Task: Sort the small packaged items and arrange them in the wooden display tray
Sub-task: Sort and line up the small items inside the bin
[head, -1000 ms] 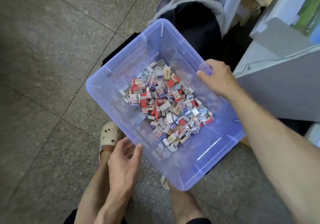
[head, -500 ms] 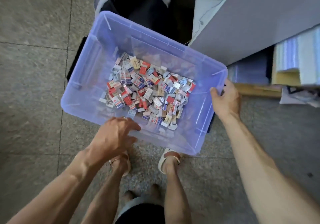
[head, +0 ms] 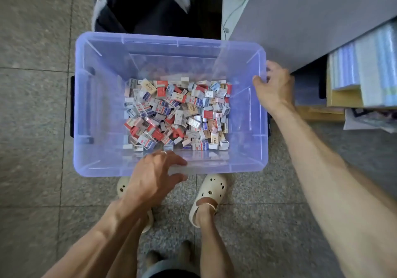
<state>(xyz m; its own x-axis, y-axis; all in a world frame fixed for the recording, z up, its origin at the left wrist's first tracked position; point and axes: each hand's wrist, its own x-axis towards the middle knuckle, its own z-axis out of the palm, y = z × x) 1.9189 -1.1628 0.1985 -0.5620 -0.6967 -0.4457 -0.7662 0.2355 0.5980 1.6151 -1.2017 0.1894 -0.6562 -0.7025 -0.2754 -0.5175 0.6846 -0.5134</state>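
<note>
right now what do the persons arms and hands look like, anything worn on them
Both forearms are bare, with no sleeves, watch or gloves in view. The left hand wears a thin ring on one finger. The right hand shows no ring or other jewellery.

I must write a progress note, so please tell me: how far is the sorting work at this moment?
Done: nothing sorted; the small boxes lie mixed in one heap in the plastic bin.
In hand: the left hand grips the bin's near rim and the right hand its right rim; neither hand holds a box.
Left: all the sorting and arranging. No wooden tray is in view.
</note>
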